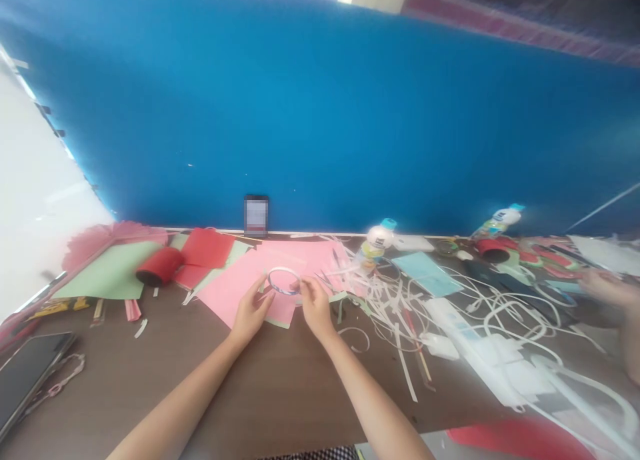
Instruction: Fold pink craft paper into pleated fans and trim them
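Note:
My left hand (251,311) and my right hand (315,305) meet over a pink paper sheet (235,283) on the brown table. Together they pinch a small ring (283,281) of white paper strip, left fingers on its left side, right fingers on its right side. The ring stands roughly on edge just above the pink sheet. Both hands have fingers curled in a pinch.
A red roll (160,267) lies on green paper (113,272) at the left, with red sheets (207,248) behind. Cut white strips (385,293), cables and a white power strip (450,317) clutter the right. Two bottles (377,239) stand by the blue wall. Another person's hand (607,288) is far right.

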The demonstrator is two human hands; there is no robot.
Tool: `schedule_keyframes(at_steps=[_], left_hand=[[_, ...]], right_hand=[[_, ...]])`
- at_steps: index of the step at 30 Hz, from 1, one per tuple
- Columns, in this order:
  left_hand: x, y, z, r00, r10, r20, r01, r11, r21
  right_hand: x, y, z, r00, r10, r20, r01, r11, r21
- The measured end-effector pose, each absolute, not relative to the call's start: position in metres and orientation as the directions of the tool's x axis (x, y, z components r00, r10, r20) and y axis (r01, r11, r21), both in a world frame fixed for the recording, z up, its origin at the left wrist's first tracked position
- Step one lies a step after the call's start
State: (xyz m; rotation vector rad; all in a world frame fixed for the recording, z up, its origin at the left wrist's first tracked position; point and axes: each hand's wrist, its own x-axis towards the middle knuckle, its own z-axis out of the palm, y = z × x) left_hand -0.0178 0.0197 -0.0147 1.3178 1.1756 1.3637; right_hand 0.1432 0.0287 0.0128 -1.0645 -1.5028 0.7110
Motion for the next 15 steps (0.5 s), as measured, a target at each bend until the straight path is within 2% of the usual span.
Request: schedule_keyframes(at_steps=[3,6,9,15], left_hand=[[-0.022,0.023,-0.015,-0.118,0.982,0.149,0.15,-0.131,0.98],[-0.023,0.025,-0.018,-0.154,0.967,0.204,0.213,-0.17,0.962],[-0.022,0.023,-0.019,-0.109,0.973,0.204,0.167,-0.185,0.969],[-0.022,0.013,-0.007,0.122,0.966,0.228,0.008,-0.23,0.973]], right_hand=[[0.141,0.024,-0.003,-0.014,0.892,0.452,0.326,0.432,-0.841],[0.147,0.023,-0.008,0.009,0.866,0.501,0.444,0.445,-0.778],[0.15,0.025,-0.008,0.024,0.861,0.509,0.502,0.43,-0.751],[0.149,0.027,-0.01,0.08,0.873,0.48,0.551,0.362,-0.751]])
